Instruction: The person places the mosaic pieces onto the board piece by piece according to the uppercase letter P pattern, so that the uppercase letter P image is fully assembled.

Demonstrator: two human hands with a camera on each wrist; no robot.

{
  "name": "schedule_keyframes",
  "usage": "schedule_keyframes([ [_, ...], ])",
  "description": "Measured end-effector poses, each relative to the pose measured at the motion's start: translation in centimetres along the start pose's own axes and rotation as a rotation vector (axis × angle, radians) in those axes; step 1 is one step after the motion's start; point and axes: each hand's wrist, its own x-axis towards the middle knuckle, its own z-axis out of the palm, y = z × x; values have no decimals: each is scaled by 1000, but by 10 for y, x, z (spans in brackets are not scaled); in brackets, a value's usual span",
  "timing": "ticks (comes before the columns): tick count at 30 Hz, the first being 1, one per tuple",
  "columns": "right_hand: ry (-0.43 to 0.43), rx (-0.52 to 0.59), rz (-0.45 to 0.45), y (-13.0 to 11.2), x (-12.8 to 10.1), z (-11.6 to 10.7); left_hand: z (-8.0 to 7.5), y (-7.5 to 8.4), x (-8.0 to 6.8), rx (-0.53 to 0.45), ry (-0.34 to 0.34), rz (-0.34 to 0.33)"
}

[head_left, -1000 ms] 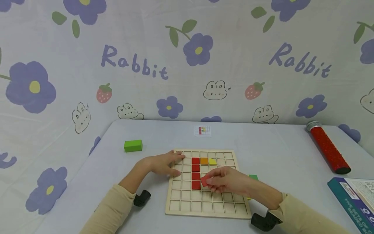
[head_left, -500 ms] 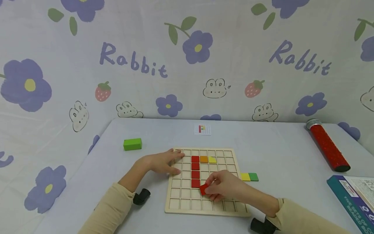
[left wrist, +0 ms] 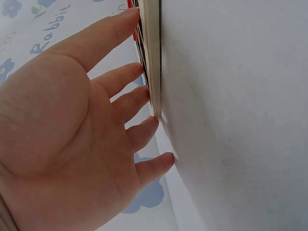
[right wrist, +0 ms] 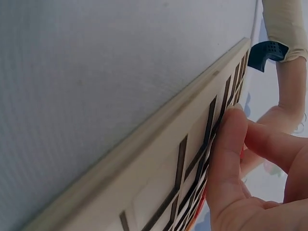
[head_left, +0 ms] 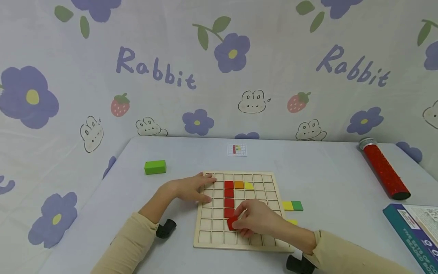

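In the head view a wooden grid board (head_left: 205,236) lies on the white table. Set into its cells are a column of red square tiles (head_left: 229,203), with an orange tile (head_left: 238,185) and a yellow tile (head_left: 249,185) to the right of the topmost. My right hand (head_left: 257,217) pinches another red tile (head_left: 231,223), tilted, just below that column. My left hand (head_left: 192,189) rests on the board's left side; the left wrist view shows its spread fingers, several fingertips at the board edge (left wrist: 153,57). In the right wrist view, my fingers mostly hide the held tile.
Right of the board lie a yellow tile (head_left: 288,206), a green tile (head_left: 297,206) and another yellow tile (head_left: 292,221), partly hidden by my right arm. A patterned card (head_left: 237,150) and green block (head_left: 155,167) lie farther back. A red tube (head_left: 386,171) and teal box (head_left: 407,232) stand right.
My right hand has carried the red tile toward me and slightly left, from beside the column's lowest tile to just below it. The left hand holds its place on the board.
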Motion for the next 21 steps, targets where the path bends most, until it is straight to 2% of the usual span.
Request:
schedule_keyframes([
  [11, -2, -6, 19, 0, 4, 6, 1, 0, 0, 7, 4, -2],
  [21, -16, 20, 48, -2, 0, 1, -2, 3, -1, 14, -2, 8],
])
